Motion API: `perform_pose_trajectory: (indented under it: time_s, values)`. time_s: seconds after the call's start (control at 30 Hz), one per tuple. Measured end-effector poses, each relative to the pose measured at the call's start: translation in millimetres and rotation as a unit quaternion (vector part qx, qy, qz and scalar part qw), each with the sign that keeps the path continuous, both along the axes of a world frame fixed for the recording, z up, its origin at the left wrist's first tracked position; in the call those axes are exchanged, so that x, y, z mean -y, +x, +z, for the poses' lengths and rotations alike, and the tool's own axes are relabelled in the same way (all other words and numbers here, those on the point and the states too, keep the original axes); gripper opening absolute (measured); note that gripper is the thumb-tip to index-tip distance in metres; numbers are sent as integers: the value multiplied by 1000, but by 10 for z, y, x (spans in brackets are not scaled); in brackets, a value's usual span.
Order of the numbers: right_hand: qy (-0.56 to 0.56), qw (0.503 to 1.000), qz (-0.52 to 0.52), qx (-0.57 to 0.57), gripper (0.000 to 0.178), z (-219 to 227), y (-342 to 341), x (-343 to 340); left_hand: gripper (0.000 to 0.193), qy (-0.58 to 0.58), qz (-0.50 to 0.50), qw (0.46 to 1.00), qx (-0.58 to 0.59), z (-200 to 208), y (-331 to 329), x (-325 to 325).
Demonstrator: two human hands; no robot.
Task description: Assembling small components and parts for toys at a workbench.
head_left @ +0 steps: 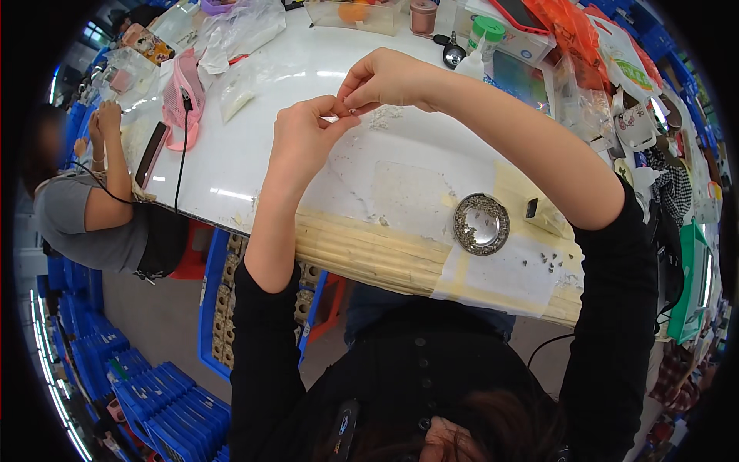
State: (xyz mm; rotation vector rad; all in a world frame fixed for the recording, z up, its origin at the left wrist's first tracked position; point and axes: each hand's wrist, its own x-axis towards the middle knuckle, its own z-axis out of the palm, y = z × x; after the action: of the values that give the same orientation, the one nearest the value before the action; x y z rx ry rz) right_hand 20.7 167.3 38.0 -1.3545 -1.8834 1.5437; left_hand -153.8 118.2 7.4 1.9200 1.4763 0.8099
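My left hand (304,127) and my right hand (389,79) meet over the far part of the white table, fingertips almost touching. Both are closed in a pinch. Whatever sits between the fingertips is too small to make out. Just right of them, a scatter of tiny white pieces (385,116) lies on the tabletop. Nearer to me stands a round metal dish (483,223) with many small greyish metal bits around its inside. To its right, several small dark pieces (550,262) rest on a white sheet (493,281).
A pink mesh pouch (185,88) and a phone (152,154) lie to the left, near a seated co-worker (92,192). A green-capped container (487,31), keys (453,52) and plastic bags (573,38) crowd the back right. Below the table edge is a blue crate (206,323).
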Motion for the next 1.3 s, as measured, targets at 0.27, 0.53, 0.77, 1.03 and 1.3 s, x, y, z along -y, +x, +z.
perform_pose_trajectory:
  time_s: [0.27,0.53,0.77,1.03,1.3]
  values:
    - [14,997,19,76,21,146,-57,-56,14,15,1,999,30,33,-13,9]
    - [152,976,45,146,18,220,-71,2,14,18,-25,999,11,98,14,-1]
    - [157,978,32,134,15,208,-20,-6,13,25,-28,999,-3,235,-47,8]
    - [135,984,50,100,14,198,-6,-1,13,64,-72,995,11,213,-79,10]
    - [180,971,57,148,13,227,14,19,12,129,-139,979,-80,259,-163,-9]
